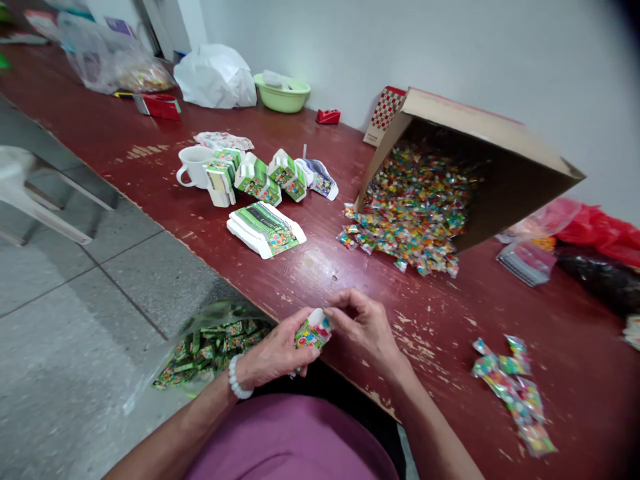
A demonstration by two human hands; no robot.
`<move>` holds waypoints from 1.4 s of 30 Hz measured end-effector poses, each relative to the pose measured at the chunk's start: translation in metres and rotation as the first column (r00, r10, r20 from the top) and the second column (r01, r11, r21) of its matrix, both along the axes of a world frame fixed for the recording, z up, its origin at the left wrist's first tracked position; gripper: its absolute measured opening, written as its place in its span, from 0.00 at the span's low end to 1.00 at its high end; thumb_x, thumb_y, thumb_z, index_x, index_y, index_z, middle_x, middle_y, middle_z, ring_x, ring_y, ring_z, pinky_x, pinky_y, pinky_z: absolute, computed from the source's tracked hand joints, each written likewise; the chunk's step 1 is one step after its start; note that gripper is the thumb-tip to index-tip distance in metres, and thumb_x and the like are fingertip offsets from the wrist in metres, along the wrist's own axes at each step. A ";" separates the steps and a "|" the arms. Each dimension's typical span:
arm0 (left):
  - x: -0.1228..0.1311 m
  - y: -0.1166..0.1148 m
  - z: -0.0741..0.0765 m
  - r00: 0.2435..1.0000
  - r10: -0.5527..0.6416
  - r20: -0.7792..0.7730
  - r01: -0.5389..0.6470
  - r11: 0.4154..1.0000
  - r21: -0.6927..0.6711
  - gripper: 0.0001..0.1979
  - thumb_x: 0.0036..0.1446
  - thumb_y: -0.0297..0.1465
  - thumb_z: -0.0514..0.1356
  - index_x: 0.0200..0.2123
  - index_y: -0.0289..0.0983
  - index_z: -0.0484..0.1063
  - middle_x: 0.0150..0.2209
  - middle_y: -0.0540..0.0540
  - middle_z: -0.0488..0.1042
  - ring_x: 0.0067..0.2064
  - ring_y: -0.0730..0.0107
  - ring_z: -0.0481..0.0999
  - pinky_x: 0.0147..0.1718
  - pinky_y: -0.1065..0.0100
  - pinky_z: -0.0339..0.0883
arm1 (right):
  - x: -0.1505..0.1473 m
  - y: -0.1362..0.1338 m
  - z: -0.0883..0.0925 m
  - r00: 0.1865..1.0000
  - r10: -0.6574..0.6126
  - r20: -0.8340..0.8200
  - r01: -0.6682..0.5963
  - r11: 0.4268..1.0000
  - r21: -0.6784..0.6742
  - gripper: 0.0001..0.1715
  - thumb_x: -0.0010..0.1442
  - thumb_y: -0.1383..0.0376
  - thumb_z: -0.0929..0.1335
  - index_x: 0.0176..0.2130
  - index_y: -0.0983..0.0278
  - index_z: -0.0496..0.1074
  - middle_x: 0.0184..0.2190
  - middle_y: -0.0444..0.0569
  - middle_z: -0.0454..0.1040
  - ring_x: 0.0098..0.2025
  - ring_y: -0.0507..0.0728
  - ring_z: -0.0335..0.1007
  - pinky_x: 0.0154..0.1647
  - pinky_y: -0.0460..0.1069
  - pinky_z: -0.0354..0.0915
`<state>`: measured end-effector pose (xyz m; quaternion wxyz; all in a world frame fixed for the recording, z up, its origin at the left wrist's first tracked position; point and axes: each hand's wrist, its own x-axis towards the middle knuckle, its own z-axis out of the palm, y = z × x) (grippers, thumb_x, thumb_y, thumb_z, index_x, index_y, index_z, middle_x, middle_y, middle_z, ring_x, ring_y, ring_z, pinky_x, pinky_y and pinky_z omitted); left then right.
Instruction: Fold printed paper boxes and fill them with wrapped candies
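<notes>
My left hand [283, 350] is wrapped around a small printed candy box [309, 335], held upright over the table's front edge with a white flap raised. The thumb and fingers of my right hand [360, 323] are pinched together at the top edge of that box. Bright colours show by the fingertips; whether they belong to a candy packet or to the print I cannot tell. To the right, several clear packets of coloured candy [515, 393] lie on the table. Flattened green-and-white boxes [267, 229] lie stacked beyond my hands.
A tilted cardboard carton [490, 127] spills many candy packets [415, 207] onto the red table [345, 273]. Folded box stacks [255, 177] lean beside a white mug [194, 167]. Below left, a plastic bag holds filled boxes [215, 347]. A white stool [30, 180] stands at left.
</notes>
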<state>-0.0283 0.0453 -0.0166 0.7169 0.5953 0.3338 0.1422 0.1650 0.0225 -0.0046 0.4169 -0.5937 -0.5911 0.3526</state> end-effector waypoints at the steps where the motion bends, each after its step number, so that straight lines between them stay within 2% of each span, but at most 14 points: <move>1: -0.001 0.000 0.001 1.000 0.000 0.001 0.000 1.000 -0.001 0.17 0.57 0.30 0.59 0.50 0.36 0.63 0.29 0.54 0.67 0.24 0.80 0.67 0.22 0.77 0.64 | 0.001 0.001 -0.003 0.998 -0.033 -0.047 0.033 0.999 -0.016 0.06 0.57 0.64 0.71 0.36 0.63 0.74 0.27 0.43 0.76 0.26 0.52 0.71 0.27 0.45 0.65; 5: -0.004 0.000 0.003 1.000 -0.010 -0.004 0.010 1.000 0.006 0.17 0.57 0.28 0.58 0.51 0.37 0.63 0.29 0.54 0.67 0.23 0.81 0.67 0.22 0.77 0.64 | 0.000 0.001 -0.004 0.994 -0.074 -0.075 0.073 0.997 -0.026 0.07 0.56 0.62 0.72 0.35 0.63 0.74 0.26 0.43 0.76 0.26 0.52 0.71 0.27 0.45 0.65; 12: -0.005 -0.003 0.006 1.000 -0.027 0.007 0.028 1.000 -0.006 0.17 0.56 0.30 0.59 0.49 0.37 0.63 0.27 0.55 0.67 0.23 0.80 0.67 0.21 0.77 0.63 | -0.004 -0.003 0.009 0.998 -0.059 0.015 0.058 0.995 0.079 0.03 0.57 0.64 0.70 0.34 0.62 0.74 0.25 0.44 0.77 0.26 0.52 0.72 0.27 0.46 0.66; 16: -0.003 -0.005 0.006 0.997 0.006 0.072 -0.001 0.998 -0.065 0.19 0.54 0.30 0.61 0.49 0.37 0.62 0.30 0.54 0.68 0.23 0.80 0.67 0.21 0.76 0.63 | -0.010 -0.010 0.016 0.976 0.036 0.213 -0.078 0.978 0.192 0.04 0.60 0.67 0.68 0.32 0.61 0.74 0.26 0.45 0.76 0.27 0.53 0.71 0.30 0.46 0.66; 18: -0.001 -0.006 0.006 0.992 0.045 0.117 -0.033 0.994 -0.103 0.22 0.52 0.30 0.62 0.50 0.38 0.61 0.32 0.53 0.68 0.23 0.79 0.67 0.21 0.75 0.64 | -0.011 -0.014 0.019 0.967 0.069 0.247 -0.130 0.961 0.242 0.05 0.61 0.68 0.67 0.35 0.61 0.74 0.31 0.47 0.78 0.29 0.53 0.72 0.33 0.47 0.67; 21: 0.001 -0.008 0.007 0.986 0.086 0.143 -0.069 0.990 -0.124 0.22 0.52 0.30 0.62 0.49 0.37 0.60 0.32 0.53 0.68 0.23 0.79 0.68 0.21 0.75 0.64 | -0.007 -0.017 0.020 0.984 -0.073 0.161 0.015 0.941 0.337 0.07 0.63 0.68 0.67 0.43 0.60 0.72 0.41 0.51 0.77 0.39 0.56 0.74 0.42 0.50 0.69; 23: 0.001 -0.010 0.008 0.983 0.110 0.148 -0.091 0.987 -0.129 0.21 0.53 0.31 0.61 0.50 0.37 0.60 0.33 0.53 0.68 0.23 0.79 0.68 0.21 0.76 0.63 | -0.004 -0.020 0.017 0.979 -0.170 0.115 0.117 0.922 0.370 0.07 0.64 0.66 0.67 0.44 0.60 0.71 0.44 0.52 0.75 0.46 0.58 0.72 0.48 0.53 0.68; 24: 0.002 -0.011 0.008 0.981 0.123 0.150 -0.103 0.986 -0.132 0.21 0.53 0.31 0.61 0.50 0.37 0.60 0.33 0.53 0.68 0.23 0.79 0.69 0.21 0.76 0.63 | -0.004 -0.021 0.015 0.978 -0.173 0.112 0.122 0.924 0.361 0.06 0.65 0.66 0.66 0.43 0.59 0.72 0.44 0.51 0.74 0.48 0.58 0.71 0.50 0.54 0.67; 26: 0.003 -0.013 0.010 0.978 0.147 0.151 -0.128 0.983 -0.129 0.21 0.53 0.30 0.61 0.50 0.37 0.60 0.33 0.53 0.68 0.23 0.79 0.69 0.21 0.75 0.64 | -0.006 -0.025 0.009 0.987 -0.089 0.135 0.044 0.949 0.312 0.06 0.65 0.66 0.67 0.42 0.59 0.74 0.43 0.51 0.73 0.47 0.58 0.71 0.49 0.54 0.67; 30: 0.007 -0.017 0.010 0.981 0.167 0.097 -0.165 0.986 -0.034 0.18 0.50 0.26 0.59 0.46 0.37 0.61 0.31 0.54 0.67 0.23 0.78 0.68 0.22 0.75 0.65 | -0.012 -0.033 0.001 0.987 0.047 0.150 -0.078 0.976 0.204 0.05 0.62 0.66 0.69 0.36 0.58 0.78 0.41 0.50 0.69 0.45 0.58 0.70 0.46 0.53 0.68; 35: 0.011 -0.019 0.011 0.975 0.196 0.108 -0.190 0.980 -0.065 0.19 0.53 0.29 0.60 0.49 0.38 0.62 0.31 0.53 0.68 0.23 0.78 0.70 0.21 0.75 0.64 | -0.005 -0.033 0.001 0.993 -0.088 0.073 0.065 0.960 0.274 0.11 0.64 0.66 0.67 0.47 0.57 0.74 0.46 0.51 0.69 0.49 0.58 0.68 0.50 0.55 0.67; 37: 0.011 -0.019 0.012 0.970 0.215 0.117 -0.208 0.976 -0.066 0.20 0.53 0.30 0.61 0.49 0.37 0.62 0.32 0.53 0.68 0.23 0.78 0.69 0.22 0.74 0.65 | -0.004 -0.034 0.001 0.991 -0.062 0.121 0.025 0.959 0.284 0.11 0.63 0.67 0.68 0.46 0.57 0.74 0.47 0.51 0.68 0.50 0.59 0.68 0.51 0.56 0.67; 40: 0.012 -0.019 0.011 0.960 0.237 0.146 -0.230 0.971 -0.063 0.20 0.51 0.28 0.63 0.48 0.37 0.65 0.33 0.52 0.69 0.26 0.77 0.69 0.25 0.74 0.68 | -0.007 -0.038 -0.002 0.986 0.063 0.153 -0.102 0.960 0.260 0.09 0.63 0.67 0.68 0.43 0.57 0.76 0.50 0.52 0.68 0.50 0.60 0.68 0.51 0.56 0.67; 42: 0.014 -0.019 0.008 0.938 0.284 0.198 -0.254 0.953 -0.163 0.19 0.53 0.32 0.64 0.48 0.37 0.67 0.33 0.51 0.70 0.27 0.76 0.70 0.25 0.74 0.69 | -0.009 -0.040 -0.003 0.992 0.039 0.122 -0.070 0.963 0.259 0.11 0.63 0.67 0.68 0.45 0.57 0.75 0.51 0.52 0.67 0.52 0.60 0.67 0.51 0.55 0.67</move>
